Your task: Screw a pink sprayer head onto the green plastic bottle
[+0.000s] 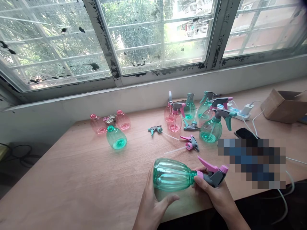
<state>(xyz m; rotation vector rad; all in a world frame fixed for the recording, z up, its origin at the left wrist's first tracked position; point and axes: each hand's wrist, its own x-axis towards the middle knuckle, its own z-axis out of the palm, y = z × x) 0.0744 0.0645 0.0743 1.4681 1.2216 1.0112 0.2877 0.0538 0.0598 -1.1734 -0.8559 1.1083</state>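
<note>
I hold a green ribbed spray bottle (pixel 171 174) on its side above the near edge of the wooden table (pixel 83 179). My left hand (pixel 153 203) cups the bottle's body from below. My right hand (pixel 216 195) grips the pink and grey trigger head (pixel 212 174) at the bottle's neck. Two loose trigger heads lie just beyond: a pink one (pixel 190 143) and a teal one (pixel 155 129), each with a thin tube.
Several assembled pink and green spray bottles (pixel 211 127) stand at the back right. Headless bottles (pixel 116 137) lie at the back left. A power strip (pixel 240 113), white cables, a dark phone (pixel 243 132) and a cardboard box (pixel 284 105) sit at the right.
</note>
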